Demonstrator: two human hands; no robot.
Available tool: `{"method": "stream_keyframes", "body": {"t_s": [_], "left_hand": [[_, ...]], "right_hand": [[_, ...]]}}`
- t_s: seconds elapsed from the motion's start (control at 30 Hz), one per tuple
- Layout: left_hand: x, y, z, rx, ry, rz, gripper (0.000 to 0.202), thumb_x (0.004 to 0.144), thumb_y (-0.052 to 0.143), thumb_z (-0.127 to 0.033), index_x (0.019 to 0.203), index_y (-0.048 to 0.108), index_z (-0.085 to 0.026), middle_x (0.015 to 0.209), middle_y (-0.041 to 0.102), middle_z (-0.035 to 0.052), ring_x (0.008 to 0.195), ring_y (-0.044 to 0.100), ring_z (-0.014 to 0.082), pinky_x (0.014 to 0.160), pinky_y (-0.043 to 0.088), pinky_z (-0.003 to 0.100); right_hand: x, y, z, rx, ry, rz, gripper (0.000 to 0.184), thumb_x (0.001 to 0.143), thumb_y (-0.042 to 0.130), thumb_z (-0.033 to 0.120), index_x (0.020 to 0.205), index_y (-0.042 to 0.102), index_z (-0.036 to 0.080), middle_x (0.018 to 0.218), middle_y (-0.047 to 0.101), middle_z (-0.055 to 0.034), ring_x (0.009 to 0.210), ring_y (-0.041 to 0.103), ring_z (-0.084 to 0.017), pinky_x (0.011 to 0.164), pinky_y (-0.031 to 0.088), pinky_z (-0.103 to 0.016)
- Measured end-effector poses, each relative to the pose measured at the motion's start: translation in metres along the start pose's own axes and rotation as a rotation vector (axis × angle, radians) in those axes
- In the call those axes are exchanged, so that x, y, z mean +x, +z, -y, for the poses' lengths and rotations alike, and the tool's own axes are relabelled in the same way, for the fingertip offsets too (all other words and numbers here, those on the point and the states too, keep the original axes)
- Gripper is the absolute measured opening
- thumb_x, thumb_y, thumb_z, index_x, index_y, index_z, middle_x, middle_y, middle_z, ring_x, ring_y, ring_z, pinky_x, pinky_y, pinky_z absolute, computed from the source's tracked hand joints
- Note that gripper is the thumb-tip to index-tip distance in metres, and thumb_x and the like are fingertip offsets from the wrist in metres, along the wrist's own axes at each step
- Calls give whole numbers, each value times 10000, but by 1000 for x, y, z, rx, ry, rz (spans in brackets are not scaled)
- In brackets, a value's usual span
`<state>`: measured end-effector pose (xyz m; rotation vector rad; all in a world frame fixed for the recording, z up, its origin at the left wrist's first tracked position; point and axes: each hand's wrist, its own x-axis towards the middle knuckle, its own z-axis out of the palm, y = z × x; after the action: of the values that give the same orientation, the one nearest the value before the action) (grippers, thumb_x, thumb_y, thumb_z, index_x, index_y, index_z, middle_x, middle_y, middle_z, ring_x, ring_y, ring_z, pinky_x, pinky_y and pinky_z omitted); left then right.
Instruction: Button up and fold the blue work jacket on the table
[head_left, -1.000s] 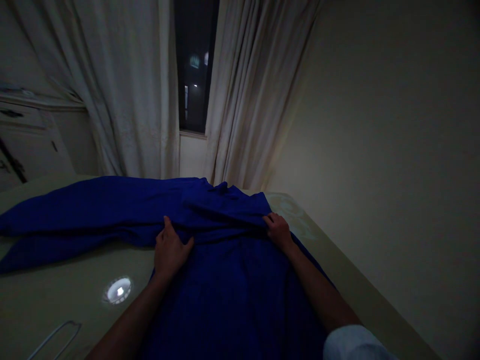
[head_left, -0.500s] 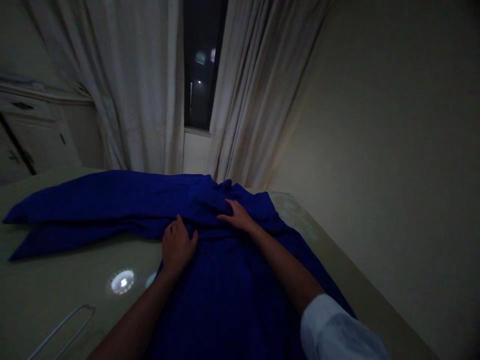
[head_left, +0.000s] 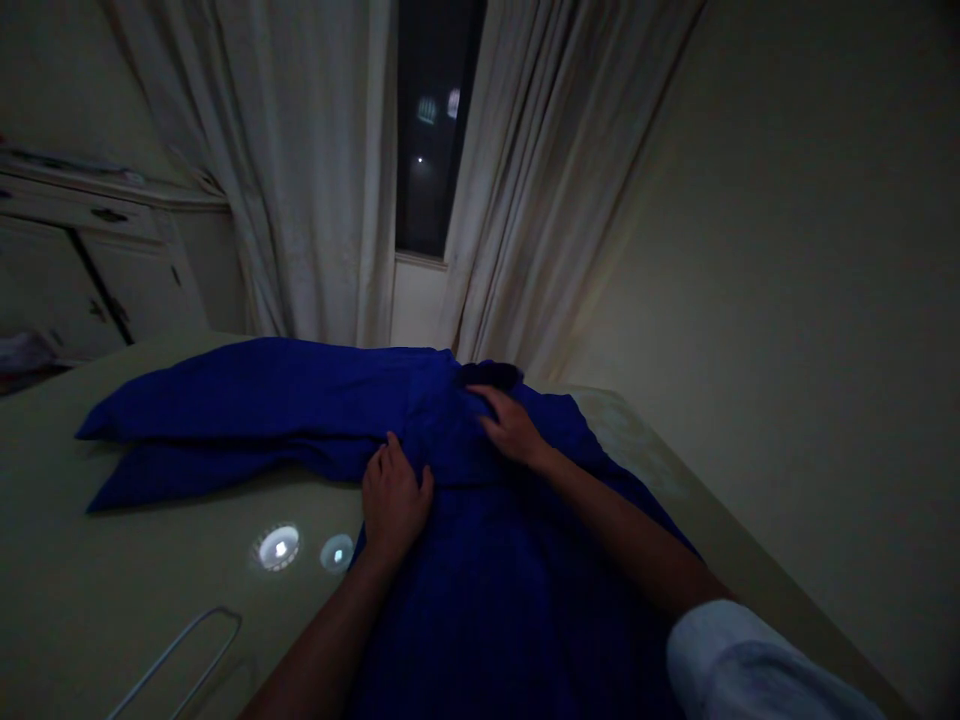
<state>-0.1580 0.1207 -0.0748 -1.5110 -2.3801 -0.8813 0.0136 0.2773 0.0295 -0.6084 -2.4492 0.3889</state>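
A deep blue long-sleeved garment lies spread over the table, with its sleeves stretched out to the left. My left hand rests on the cloth where the sleeves meet the body, fingers stretched and thumb apart. Farther up, my right hand touches the cloth just below a dark collar opening. Its thumb and forefinger are spread, and the other fingers are partly hidden and blurred. Cloth runs from beneath both hands toward me, out of the bottom of the view.
A thin white wire hanger lies at the front left on the glossy table, which reflects round lights. Curtains and a dark window stand beyond. A pale cabinet is at the far left, a plain wall at the right.
The view has swung slightly left, so things appear farther right. At the garment's top, the dark collar opening now shows beside my right hand. My left hand stays on the cloth.
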Motion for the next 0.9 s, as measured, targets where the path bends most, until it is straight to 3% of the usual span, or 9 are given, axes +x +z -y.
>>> {"method": "stream_keyframes", "body": {"t_s": [0.07,0.13,0.3,0.43,0.57,0.7,0.73,0.83,0.9], "left_hand": [[0,0,0,-8,-10,1,742,988,513,-352,1549,319,93,1436,582,284,1340,511,386,1120,447,489],[0,0,-1,-14,-17,-4,757,983,522,-351,1562,300,83,1442,578,279,1347,510,382,1126,441,481],[0,-2,-2,0,-10,-2,744,980,523,-342,1555,321,83,1437,582,274,1346,505,387,1126,440,485],[0,-2,-2,16,-3,3,743,980,519,-349,1554,325,80,1421,588,275,1339,512,386,1124,442,487],[-1,-2,-2,7,-14,1,761,974,520,-340,1572,295,72,1416,591,271,1348,510,375,1124,446,478],[-2,-7,-3,47,23,56,700,934,564,-306,1505,433,77,1521,506,292,1372,484,397,1149,429,501],[-2,-8,-4,64,35,74,661,922,575,-296,1469,494,66,1558,469,290,1382,474,405,1158,420,509],[-3,-12,-5,83,36,99,596,911,579,-281,1410,580,44,1601,422,276,1401,460,411,1183,397,514],[-2,-12,-5,65,28,102,616,912,574,-275,1437,558,48,1598,428,276,1398,460,407,1189,392,517]], "right_hand": [[-19,12,4,-55,-113,358,633,1008,587,344,1613,409,286,1284,691,-90,1175,656,-259,1074,505,-430],[-28,19,4,-120,-126,457,671,1036,563,390,1654,326,276,1229,702,-100,1100,676,-254,1026,527,-425],[-15,40,4,-256,-40,287,957,883,742,622,1642,336,203,1385,590,-168,1247,604,-321,1070,511,-457],[2,55,8,-325,46,280,432,1004,590,354,1413,619,220,1226,679,-123,1093,676,-275,970,554,-398],[10,44,0,-109,96,-130,346,1070,400,308,1240,681,197,1166,719,-112,1095,671,-253,989,527,-379],[25,29,-27,87,-150,265,348,1014,573,509,1119,718,210,1020,744,-64,936,688,-225,889,527,-320],[33,26,-37,52,-91,275,328,1013,584,502,1073,723,211,1010,741,-58,933,682,-215,896,512,-309],[57,18,-71,-140,308,-13,304,1069,505,408,1067,702,176,1122,708,-104,1070,629,-221,995,442,-326],[66,11,-95,-189,454,-118,310,1078,496,379,1151,674,135,1219,669,-157,1196,564,-246,1063,383,-360]]}}
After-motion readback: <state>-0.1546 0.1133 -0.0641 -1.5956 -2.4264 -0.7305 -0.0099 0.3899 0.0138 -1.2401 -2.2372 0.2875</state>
